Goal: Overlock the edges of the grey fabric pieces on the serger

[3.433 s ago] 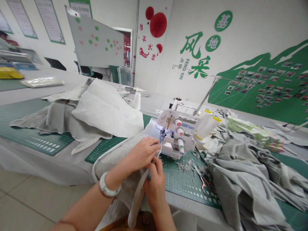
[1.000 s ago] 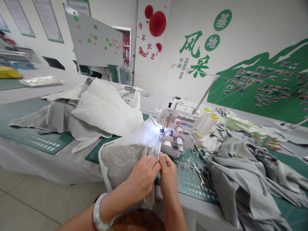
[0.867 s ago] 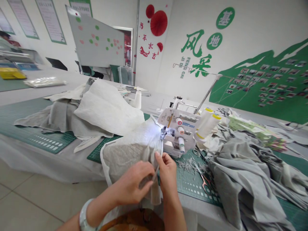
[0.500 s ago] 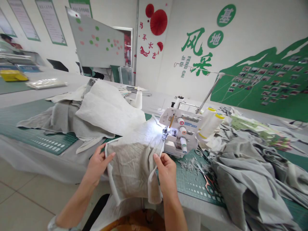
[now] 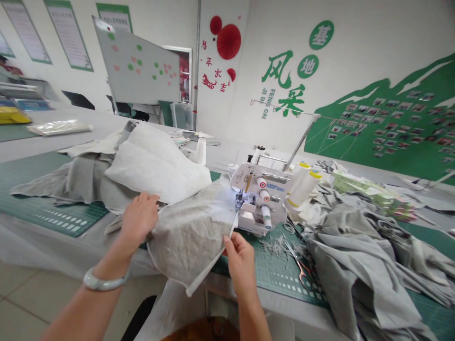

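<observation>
One edge of grey cloth (image 5: pixel 192 229), pinched in my right hand (image 5: pixel 241 258), could skew at the sewing machine (image 5: pixel 256 177) if tugged unevenly; whether my left hand (image 5: pixel 140 218) grips, I cannot tell.

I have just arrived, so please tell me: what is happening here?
Someone is handling grey cloth that reaches the sewing machine. The right hand pinches its edge; the left hand is at its left side, beside paler cloth, though whether it grips anything is unclear. Scissors lie on the green mat.
</observation>
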A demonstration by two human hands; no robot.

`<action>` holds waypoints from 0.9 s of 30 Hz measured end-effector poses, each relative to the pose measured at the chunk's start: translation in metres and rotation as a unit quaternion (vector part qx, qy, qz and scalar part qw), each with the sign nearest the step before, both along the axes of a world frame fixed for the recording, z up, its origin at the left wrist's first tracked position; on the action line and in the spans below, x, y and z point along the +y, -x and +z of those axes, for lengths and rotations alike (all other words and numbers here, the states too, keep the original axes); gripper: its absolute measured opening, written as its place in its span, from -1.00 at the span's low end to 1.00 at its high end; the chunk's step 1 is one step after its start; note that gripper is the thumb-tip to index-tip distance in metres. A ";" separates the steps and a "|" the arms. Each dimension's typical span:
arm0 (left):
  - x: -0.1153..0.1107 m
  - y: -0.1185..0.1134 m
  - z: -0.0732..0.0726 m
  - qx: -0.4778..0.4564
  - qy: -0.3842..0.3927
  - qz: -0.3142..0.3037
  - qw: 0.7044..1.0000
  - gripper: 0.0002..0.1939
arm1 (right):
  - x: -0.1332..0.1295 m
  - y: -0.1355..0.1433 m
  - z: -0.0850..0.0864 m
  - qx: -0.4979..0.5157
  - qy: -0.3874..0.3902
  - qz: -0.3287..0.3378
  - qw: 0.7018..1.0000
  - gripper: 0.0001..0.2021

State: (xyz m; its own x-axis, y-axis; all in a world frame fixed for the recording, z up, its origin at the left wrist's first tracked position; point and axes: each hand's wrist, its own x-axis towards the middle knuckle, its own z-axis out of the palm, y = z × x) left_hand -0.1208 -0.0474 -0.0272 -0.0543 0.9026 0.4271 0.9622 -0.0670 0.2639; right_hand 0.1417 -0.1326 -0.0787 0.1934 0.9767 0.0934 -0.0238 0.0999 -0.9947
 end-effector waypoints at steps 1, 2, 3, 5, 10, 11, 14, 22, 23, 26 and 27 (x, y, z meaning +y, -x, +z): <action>-0.010 -0.012 0.004 0.024 -0.055 0.019 0.998 -0.69 | 0.000 0.000 -0.001 -0.017 -0.004 -0.003 1.000 -0.75; -0.021 -0.026 0.010 0.029 -0.119 0.019 0.992 -0.69 | 0.001 0.000 -0.001 -0.035 -0.009 -0.005 0.999 -0.75; -0.031 -0.041 0.018 0.014 -0.180 -0.010 0.984 -0.70 | 0.001 0.001 -0.001 -0.053 -0.015 -0.006 0.998 -0.74; -0.048 -0.075 0.032 -0.035 -0.248 -0.123 0.960 -0.71 | 0.001 0.003 0.001 -0.075 -0.028 -0.008 0.997 -0.74; -0.047 -0.139 0.027 -0.005 -0.099 -0.387 0.917 -0.75 | -0.002 0.004 0.003 -0.048 -0.043 0.002 0.998 -0.74; -0.043 -0.144 0.020 0.006 -0.076 -0.394 0.916 -0.75 | -0.002 0.004 0.003 -0.044 -0.041 0.003 0.998 -0.74; -0.034 -0.148 0.007 0.022 -0.048 -0.397 0.916 -0.70 | -0.003 0.002 0.003 -0.047 -0.037 0.003 0.998 -0.75; -0.035 -0.139 0.010 0.022 -0.030 -0.421 0.906 -0.66 | -0.001 0.006 -0.001 -0.066 -0.041 0.003 0.997 -0.76; -0.034 -0.139 0.009 0.023 -0.031 -0.421 0.906 -0.66 | -0.001 0.006 -0.001 -0.067 -0.040 0.003 0.997 -0.76; -0.033 -0.140 0.006 0.020 -0.038 -0.419 0.907 -0.66 | -0.002 0.005 -0.002 -0.067 -0.038 0.012 0.997 -0.77; -0.033 -0.140 0.006 0.019 -0.040 -0.418 0.907 -0.66 | -0.002 0.004 -0.002 -0.066 -0.037 0.015 0.997 -0.77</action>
State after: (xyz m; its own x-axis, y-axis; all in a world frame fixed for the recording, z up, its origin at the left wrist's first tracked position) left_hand 0.0190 -0.0802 -0.0216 0.6515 0.5869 0.4808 0.5738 -0.7957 0.1937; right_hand 0.1376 -0.1345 -0.0811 0.1461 0.9711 0.1888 0.1027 0.1749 -0.9792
